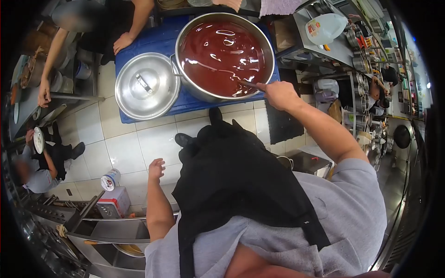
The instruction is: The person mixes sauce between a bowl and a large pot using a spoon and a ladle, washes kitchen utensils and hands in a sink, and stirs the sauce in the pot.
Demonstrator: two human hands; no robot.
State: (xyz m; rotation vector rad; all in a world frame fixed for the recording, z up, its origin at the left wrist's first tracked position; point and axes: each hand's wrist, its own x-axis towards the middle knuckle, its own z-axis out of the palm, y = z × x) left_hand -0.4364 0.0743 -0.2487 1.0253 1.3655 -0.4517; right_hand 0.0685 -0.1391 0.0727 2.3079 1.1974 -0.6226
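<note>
A large metal pot [179, 65] full of glossy red liquid [222, 55] stands on a blue surface. My right hand [279, 95] is at the pot's near right rim, closed around the handle of a stirring utensil [250, 85]. The utensil's far end is under the liquid, so its kind does not show. My left hand [156, 169] hangs low over the floor tiles, fingers loosely bent and apart, holding nothing. Left of the pot, a round metal lid [147, 86] with a bar handle lies flat on the blue surface.
At the upper left a person's hand [123, 42] leans on the blue surface [194, 105]. Another person at the lower left holds a white plate [38, 140]. A plastic jug [325, 28] stands on the right counter. Behind my left arm are stoves and a white bucket [110, 180].
</note>
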